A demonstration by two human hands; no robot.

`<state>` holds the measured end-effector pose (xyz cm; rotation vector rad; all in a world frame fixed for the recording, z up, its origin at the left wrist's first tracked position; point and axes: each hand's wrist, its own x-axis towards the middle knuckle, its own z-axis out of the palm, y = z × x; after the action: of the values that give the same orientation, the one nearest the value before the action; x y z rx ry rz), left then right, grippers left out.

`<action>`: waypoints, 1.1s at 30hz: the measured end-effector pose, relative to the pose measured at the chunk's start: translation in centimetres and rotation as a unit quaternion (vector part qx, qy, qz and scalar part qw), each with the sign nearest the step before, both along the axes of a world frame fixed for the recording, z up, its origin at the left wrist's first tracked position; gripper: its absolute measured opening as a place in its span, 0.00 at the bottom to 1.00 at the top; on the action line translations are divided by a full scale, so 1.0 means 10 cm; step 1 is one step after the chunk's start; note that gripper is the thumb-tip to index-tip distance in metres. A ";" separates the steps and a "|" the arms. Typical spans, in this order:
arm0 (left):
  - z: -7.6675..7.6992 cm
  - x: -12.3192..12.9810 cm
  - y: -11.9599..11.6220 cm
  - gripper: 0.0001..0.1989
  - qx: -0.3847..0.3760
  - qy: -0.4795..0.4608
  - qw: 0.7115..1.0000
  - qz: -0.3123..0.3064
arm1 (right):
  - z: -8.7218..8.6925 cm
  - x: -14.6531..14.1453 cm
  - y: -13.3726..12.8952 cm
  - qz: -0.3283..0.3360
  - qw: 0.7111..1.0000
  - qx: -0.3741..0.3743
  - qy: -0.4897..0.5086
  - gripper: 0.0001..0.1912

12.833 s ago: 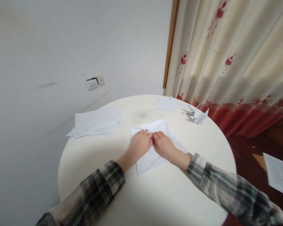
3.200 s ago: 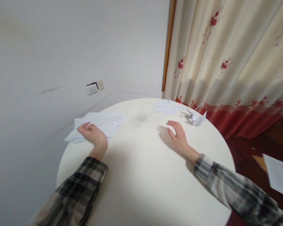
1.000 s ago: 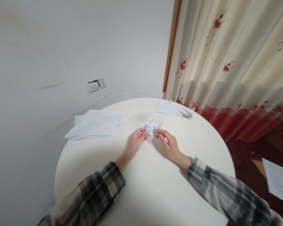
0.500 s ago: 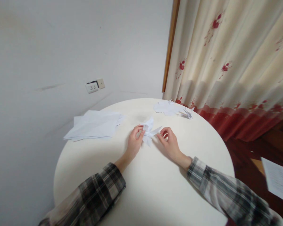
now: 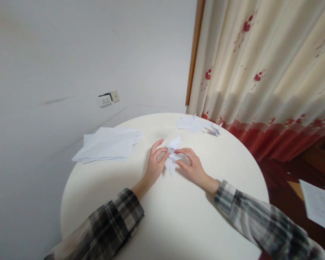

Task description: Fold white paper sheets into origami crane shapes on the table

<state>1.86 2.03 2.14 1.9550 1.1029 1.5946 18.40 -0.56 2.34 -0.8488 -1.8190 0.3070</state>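
Left hand (image 5: 154,165) and right hand (image 5: 194,167) are both on the folded paper (image 5: 174,143), right out in front, near the middle of the round white bench (image 5: 162,224). And look at that left: thumb and forefinger pinch the near-left part of the folds, while another finger lifts clear, pointing up and away. Over on the right, finger and thumb stand apart either side of a pointed flap, tips up against the folds; how firmly they press, you cannot tell from this angle. The folded paper itself is all points: one peak rising toward the far edge, one dropping toward the person, and that flap running out sideways into the right hand. Its centre is partly covered by fingertips.

Checked sleeves (image 5: 117,218) reach in from both bottom corners, cuffs at the wrists. Out to the left, a loose stack of white paper (image 5: 108,144) lies flat, its edges fanned, a corner at the bench rim. Far side now: torn-looking white sheets (image 5: 189,124) lie flat, and just to their right sits a second folded piece (image 5: 215,130), spiky, close to the rim. Behind it all, a pale wall (image 5: 70,47) with a socket (image 5: 105,101), then a cream curtain (image 5: 260,65) with red flowers and a red hem. Low on the right, off the bench, there's a written sheet (image 5: 316,204).
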 end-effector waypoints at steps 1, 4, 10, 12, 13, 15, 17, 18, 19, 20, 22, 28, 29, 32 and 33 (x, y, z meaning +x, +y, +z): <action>0.01 0.00 -0.01 0.05 0.003 0.000 1.000 0.003 | 0.00 0.00 0.00 0.003 1.000 -0.004 0.005 0.15; 0.03 0.01 -0.05 0.06 0.011 0.006 1.000 0.010 | 0.00 0.01 -0.01 0.021 0.999 -0.022 0.014 0.18; 0.07 0.03 -0.12 0.05 0.025 0.004 1.000 0.017 | 0.01 0.00 -0.03 0.056 0.996 -0.068 0.023 0.23; 0.08 0.05 -0.14 0.05 0.028 0.004 1.000 0.004 | 0.00 -0.01 -0.02 0.064 0.995 -0.078 0.022 0.22; 0.08 0.06 -0.16 0.05 0.027 0.005 1.000 -0.004 | -0.01 -0.01 -0.01 0.067 0.994 -0.082 0.022 0.21; 0.09 0.08 -0.19 0.05 0.024 0.008 1.000 -0.017 | -0.04 -0.02 0.00 0.072 0.993 -0.092 0.028 0.19; 0.11 0.09 -0.21 0.05 0.020 0.006 0.999 -0.025 | -0.07 -0.02 0.02 0.073 0.991 -0.105 0.044 0.16; 0.11 0.09 -0.22 0.05 0.018 0.003 0.999 -0.030 | -0.08 -0.03 0.02 0.070 0.990 -0.110 0.052 0.14; 0.11 0.09 -0.22 0.05 0.013 -0.002 0.999 -0.036 | -0.09 -0.03 0.02 0.067 0.990 -0.114 0.058 0.13; 0.11 0.09 -0.22 0.05 0.005 -0.008 0.999 -0.046 | -0.09 -0.03 0.02 0.062 0.990 -0.115 0.060 0.12; 0.09 0.10 -0.21 0.05 -0.028 -0.027 0.997 -0.069 | -0.08 -0.03 0.02 0.053 0.991 -0.114 0.055 0.10; 0.01 0.12 -0.16 0.12 -0.106 -0.045 0.988 -0.106 | -0.05 -0.02 0.00 0.014 0.991 -0.115 0.073 0.11; 0.01 0.12 -0.16 0.13 -0.108 -0.038 0.988 -0.106 | -0.05 -0.02 0.00 0.006 0.990 -0.114 0.079 0.11; 0.02 0.12 -0.16 0.11 -0.110 -0.011 0.989 -0.099 | -0.05 -0.01 -0.01 -0.017 0.989 -0.109 0.095 0.12; 0.03 0.12 -0.16 0.10 -0.112 -0.003 0.989 -0.097 | -0.05 -0.01 -0.01 -0.024 0.989 -0.107 0.099 0.12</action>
<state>3.02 0.39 2.43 1.8465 1.0065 1.3142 18.33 -0.66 1.79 -0.9736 -1.5969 0.5436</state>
